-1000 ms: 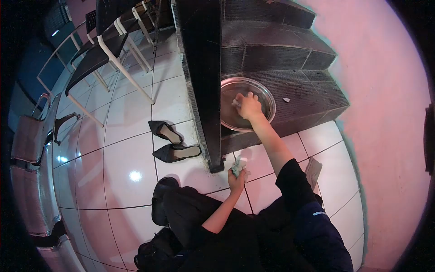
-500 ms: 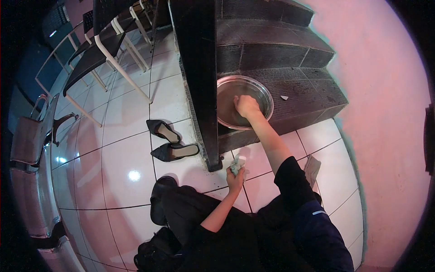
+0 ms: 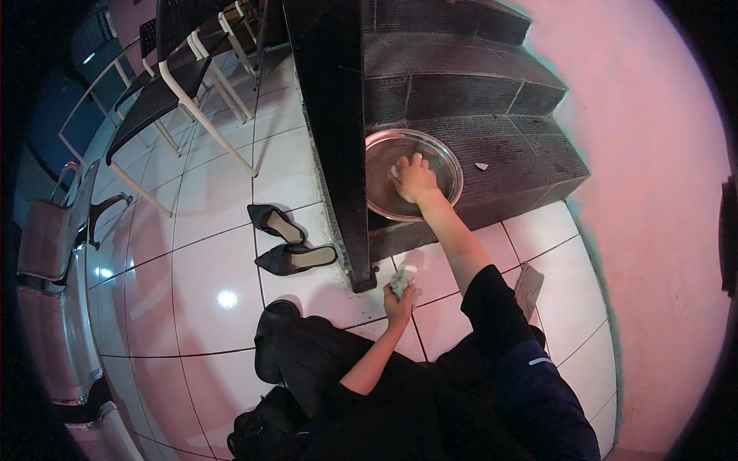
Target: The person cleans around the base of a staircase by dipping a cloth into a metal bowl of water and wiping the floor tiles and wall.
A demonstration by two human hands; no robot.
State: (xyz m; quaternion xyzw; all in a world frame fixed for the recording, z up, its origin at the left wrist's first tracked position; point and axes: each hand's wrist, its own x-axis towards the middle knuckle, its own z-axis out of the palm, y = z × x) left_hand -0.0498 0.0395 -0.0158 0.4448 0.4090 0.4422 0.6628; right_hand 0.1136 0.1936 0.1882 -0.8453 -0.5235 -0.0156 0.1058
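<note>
My left hand (image 3: 398,306) is closed round a crumpled whitish cloth (image 3: 403,278), low over the floor tiles beside the foot of the dark post. Stretched forward, my right hand (image 3: 417,183) is inside a round metal basin (image 3: 455,201) on the lowest stair step. A small white piece (image 3: 395,171) shows at its thumb and fingers; what it is I cannot make out. Some fingers of that hand are extended. The post hides the basin's left edge. To the basin's right, a white shard (image 3: 481,166) lies on the step.
The dark post (image 3: 327,115) rises left of the stairs (image 3: 469,92). Black pointed shoes (image 3: 296,258) lie on the tiles. A folded greyish cloth (image 3: 528,288) is near my right arm. Chairs (image 3: 157,115) stand at upper left, a metal bench (image 3: 50,238) at far left, a pink wall (image 3: 653,192) at right.
My right hand has turned and uncurled somewhat within the basin, and the small white piece now shows at its fingers. My left hand stays on the crumpled cloth, practically still.
</note>
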